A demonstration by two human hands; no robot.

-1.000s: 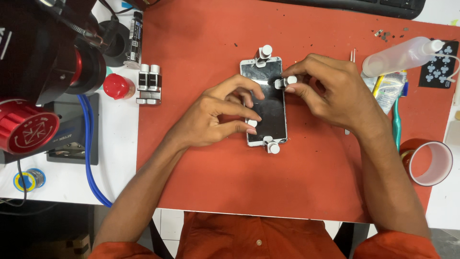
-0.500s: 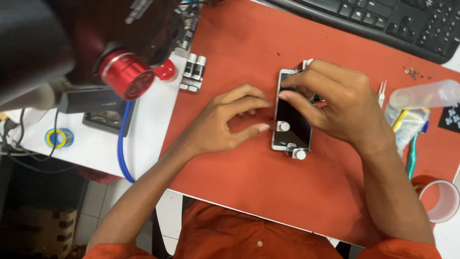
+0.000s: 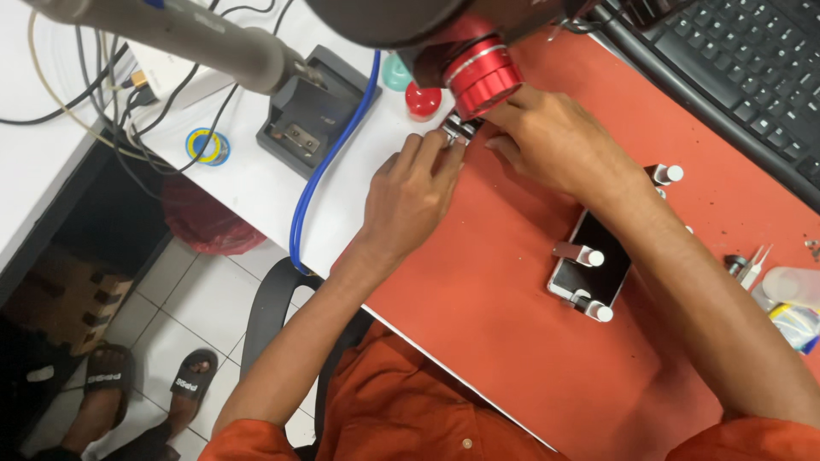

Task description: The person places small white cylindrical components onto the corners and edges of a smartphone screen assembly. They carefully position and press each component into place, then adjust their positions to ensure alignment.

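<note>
Pinching small metal clamps (image 3: 455, 130) at 12 o'clock, left hand (image 3: 410, 192) and right hand (image 3: 555, 145) both closed; grip should stay steady.

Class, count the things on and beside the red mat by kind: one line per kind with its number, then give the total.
Phones with a dark screen: 1
Silver clamps on the phone: 3
Keyboards: 1
Red round caps: 1
Yellow and blue tape rolls: 1
Small metal clamps at both hands: 1
Total: 8
</note>
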